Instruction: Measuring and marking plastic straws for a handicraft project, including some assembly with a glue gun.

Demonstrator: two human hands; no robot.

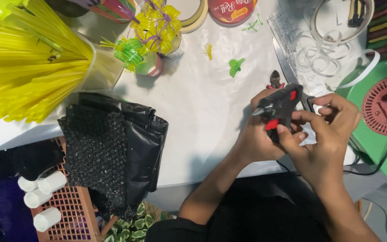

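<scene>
Both forearms are reaching forward; the left hand (258, 136) is curling closed, the right hand (325, 130) is pinching fingers beside it.

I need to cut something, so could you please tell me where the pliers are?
In the head view, the red-handled pliers lie on the white table, right of centre, just beyond the black glue gun.

So the glue gun (279, 109) sits near the tabletop's (202, 107) front edge, gripped by both hands: left hand (258, 136) under it, right hand (325, 130) just to its right. Pliers (274, 80) lie right behind the gun. A fan (379, 116) is off to its right. Well left of the gun there's a plastic bag (113, 143) hanging over the front edge, and a straw bundle (23, 58) farther left behind that. Tape rolls (195, 18) lie far behind the gun.
</scene>
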